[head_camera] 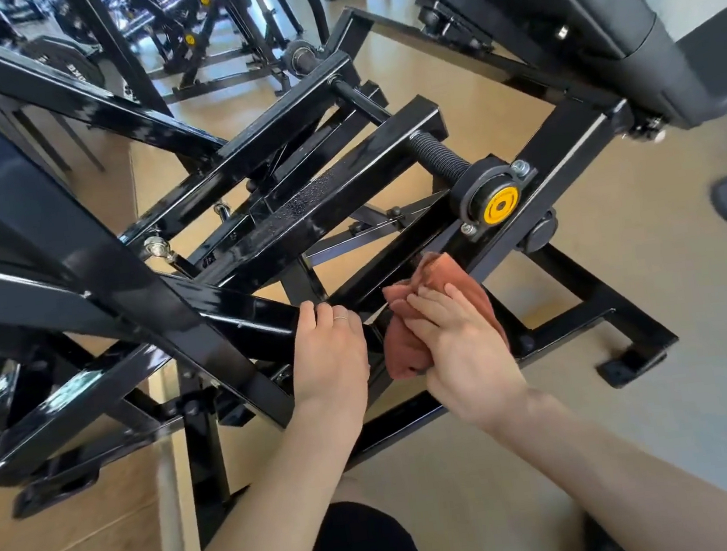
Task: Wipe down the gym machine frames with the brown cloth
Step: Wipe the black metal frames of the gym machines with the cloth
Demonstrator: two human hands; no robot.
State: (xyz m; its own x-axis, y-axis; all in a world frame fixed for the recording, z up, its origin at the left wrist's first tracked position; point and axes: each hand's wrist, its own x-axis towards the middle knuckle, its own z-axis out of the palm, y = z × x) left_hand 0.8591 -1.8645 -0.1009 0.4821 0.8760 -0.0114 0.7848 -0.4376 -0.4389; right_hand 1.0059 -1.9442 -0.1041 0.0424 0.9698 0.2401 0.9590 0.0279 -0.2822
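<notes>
The machine frame is looking like black metal, shiny and smooth. The brown cloth is looking soft and fuzzy. The yellow cap is looking like smooth plastic. The floor is looking dull.

Bright daylight — glare on black tubes, edges warped, blurred.

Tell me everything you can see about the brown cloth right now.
The brown cloth is a soft, reddish-brown, towel-like rag, bunched and folded rather than spread flat. The right hand presses it with straight fingers against a black bar of the machine frame, just below the yellow-capped bearing. One corner pokes up past the fingertips; a wad hangs down on the left hand's side without touching that hand.
</notes>
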